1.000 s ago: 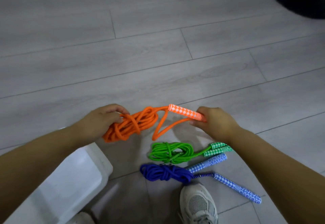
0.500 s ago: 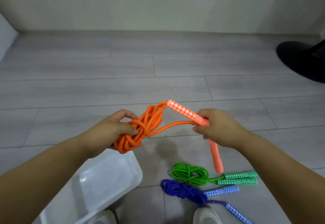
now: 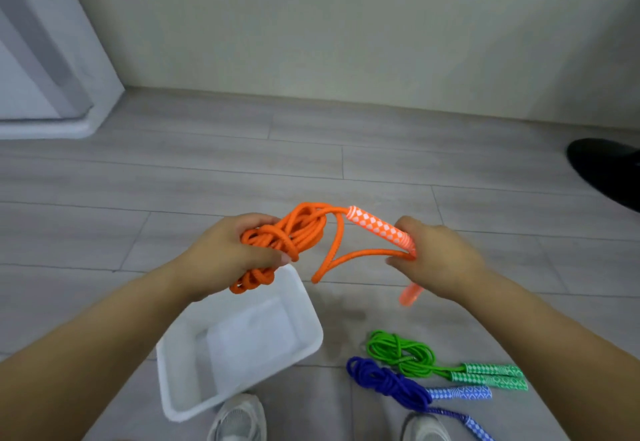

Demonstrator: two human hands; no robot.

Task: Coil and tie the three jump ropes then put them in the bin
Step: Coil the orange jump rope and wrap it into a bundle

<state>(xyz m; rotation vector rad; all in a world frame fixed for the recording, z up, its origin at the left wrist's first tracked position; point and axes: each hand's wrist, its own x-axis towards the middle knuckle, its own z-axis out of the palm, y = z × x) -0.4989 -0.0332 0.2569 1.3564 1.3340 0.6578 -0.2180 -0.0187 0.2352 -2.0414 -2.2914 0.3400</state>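
Two hands share the orange rope (image 3: 294, 233): the left hand (image 3: 221, 257) has its fingers (image 3: 256, 221) curled round the coil, and the right hand (image 3: 440, 260) pinches the handles (image 3: 377, 227). The rope's length runs sideways between them. The bin (image 3: 242, 347) lies just beneath the left fingers, nearer that hand.

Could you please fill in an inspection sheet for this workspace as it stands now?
Surface: grey plank floor.
Job's things: orange rope coiled, held up near the white bin, no rope in it; green rope and blue rope lie coiled on the floor right of the bin.
Clutter: dark object, cut off at the right edge.
Grippers: left hand grips the orange coil; right hand holds its patterned handle.
Cables: nothing seen.
Surroundings: pale wall, white frame at left, two shoes at the bottom.
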